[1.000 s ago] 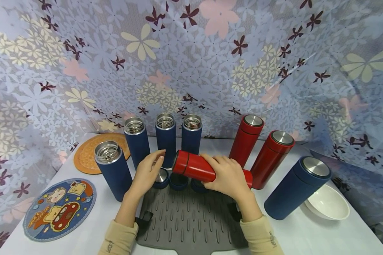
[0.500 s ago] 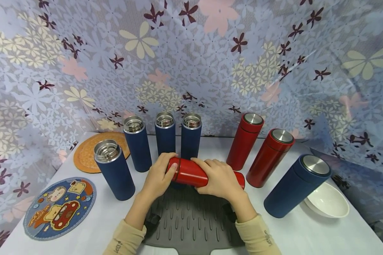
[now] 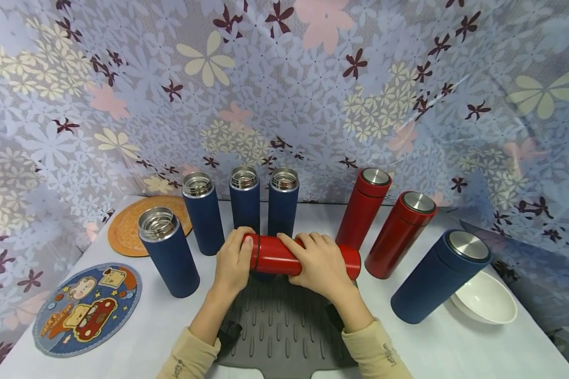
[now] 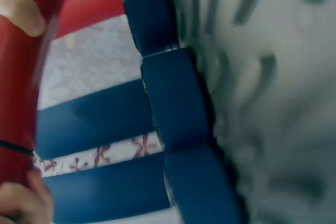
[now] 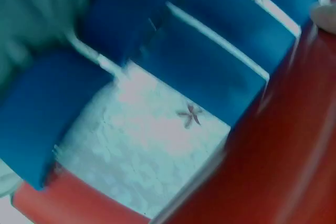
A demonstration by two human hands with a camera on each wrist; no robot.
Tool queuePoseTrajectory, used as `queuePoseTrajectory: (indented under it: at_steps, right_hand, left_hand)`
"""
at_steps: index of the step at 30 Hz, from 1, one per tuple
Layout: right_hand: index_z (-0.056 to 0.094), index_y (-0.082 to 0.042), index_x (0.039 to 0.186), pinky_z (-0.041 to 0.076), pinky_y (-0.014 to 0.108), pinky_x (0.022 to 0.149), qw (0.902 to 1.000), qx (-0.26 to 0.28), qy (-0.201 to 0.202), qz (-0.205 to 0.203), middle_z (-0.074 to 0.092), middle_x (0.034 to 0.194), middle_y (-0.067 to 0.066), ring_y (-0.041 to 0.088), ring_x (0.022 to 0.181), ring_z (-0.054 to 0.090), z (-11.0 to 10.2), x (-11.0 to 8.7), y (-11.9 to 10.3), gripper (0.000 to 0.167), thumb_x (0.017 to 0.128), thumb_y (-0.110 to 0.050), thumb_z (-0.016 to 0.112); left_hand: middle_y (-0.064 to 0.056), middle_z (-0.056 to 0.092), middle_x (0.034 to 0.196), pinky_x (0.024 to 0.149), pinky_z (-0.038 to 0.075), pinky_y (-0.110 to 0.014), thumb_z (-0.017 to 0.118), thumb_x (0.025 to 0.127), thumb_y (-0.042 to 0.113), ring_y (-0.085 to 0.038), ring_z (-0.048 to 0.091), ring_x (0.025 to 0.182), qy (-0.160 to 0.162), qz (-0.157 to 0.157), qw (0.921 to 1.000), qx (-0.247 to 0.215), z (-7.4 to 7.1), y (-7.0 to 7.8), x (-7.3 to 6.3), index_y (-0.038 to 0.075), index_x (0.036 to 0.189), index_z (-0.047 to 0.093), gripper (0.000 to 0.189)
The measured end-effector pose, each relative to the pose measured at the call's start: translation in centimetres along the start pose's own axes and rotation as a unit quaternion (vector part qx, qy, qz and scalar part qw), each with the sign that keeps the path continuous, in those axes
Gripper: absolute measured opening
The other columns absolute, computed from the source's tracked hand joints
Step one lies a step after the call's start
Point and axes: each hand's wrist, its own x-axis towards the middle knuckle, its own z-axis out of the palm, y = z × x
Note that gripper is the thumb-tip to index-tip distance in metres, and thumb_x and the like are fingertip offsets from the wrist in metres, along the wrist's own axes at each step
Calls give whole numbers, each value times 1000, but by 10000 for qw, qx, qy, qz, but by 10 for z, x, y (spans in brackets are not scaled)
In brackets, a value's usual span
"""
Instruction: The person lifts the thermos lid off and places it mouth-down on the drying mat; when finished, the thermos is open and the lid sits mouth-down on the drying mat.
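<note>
With left hand (image 3: 232, 264) round seamed end, right hand (image 3: 321, 267) round middle, gripping red flask (image 3: 276, 256) sideways, probably for balanced support.

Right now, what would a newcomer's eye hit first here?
Likely the bright red bottle at the center of the head view, lying sideways between the left hand at its cap end and the right hand around its body. Next, the four lidless blue bottles with steel rims, left and center behind it. Then the flowered backdrop filling the upper half.
</note>
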Motion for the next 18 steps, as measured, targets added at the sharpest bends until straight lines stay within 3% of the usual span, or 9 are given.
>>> queuePoseTrajectory:
  at_steps: [2, 4, 7, 10, 13, 15, 18]
  right_hand:
    - [51, -24, 129, 50, 41, 75, 9996, -219, 127, -90, 63, 98, 7, 25, 85, 59, -2, 1, 1, 86, 52, -40, 85]
    - [51, -24, 129, 50, 41, 75, 9994, -278, 166, -134, 63, 98, 6, 25, 86, 60, -5, 2, 4, 85, 52, -40, 85]
    - [51, -25, 129, 51, 40, 74, 9991, -341, 172, -186, 64, 99, 6, 25, 86, 61, -9, 0, 8, 85, 52, -41, 84]
    - [52, -25, 129, 50, 40, 75, 9992, -319, 161, -173, 64, 98, 5, 25, 85, 61, -14, -1, 15, 86, 51, -40, 85]
    - [52, -25, 128, 49, 40, 75, 9995, -197, 147, -182, 64, 98, 4, 24, 85, 60, -21, -4, 21, 86, 50, -39, 85]
    - [52, -25, 127, 49, 39, 75, 9996, -99, 137, -219, 63, 98, 3, 23, 85, 59, -25, -5, 24, 85, 50, -38, 86]
    - [53, -25, 126, 49, 38, 75, 9993, -29, 152, -342, 63, 97, 2, 22, 85, 58, -28, -7, 27, 83, 49, -36, 85]
  left_hand:
    - [-11, 59, 92, 60, 50, -38, 42, 90, 16, -24, 57, 74, -130, -278, 9995, -95, 0, 2, 1, 6, 101, 58, 22]
    - [-11, 59, 96, 64, 50, -40, 42, 92, 19, -25, 57, 79, -341, -330, 9988, -123, -2, 2, 2, 7, 104, 57, 23]
    - [-13, 56, 110, 68, 50, -39, 43, 94, 30, -26, 56, 87, -1034, -475, 9931, -272, -7, 3, 4, 10, 118, 52, 33]
    - [-12, 42, 131, 77, 49, -40, 52, 91, 36, -28, 52, 102, -1975, -674, 9741, -871, -15, 3, 8, 18, 136, 36, 51]
    - [-10, 26, 143, 86, 46, -43, 70, 81, 24, -30, 41, 119, -2612, -641, 9506, -1552, -24, 2, 12, 21, 142, 27, 75]
    - [-9, 25, 143, 90, 45, -44, 77, 74, 10, -31, 37, 124, -2796, -494, 9386, -1962, -29, -1, 13, 19, 141, 31, 82]
    - [-9, 40, 134, 89, 48, -39, 78, 67, -3, -28, 45, 120, -2809, -230, 9353, -2138, -35, -4, 15, 13, 133, 44, 76]
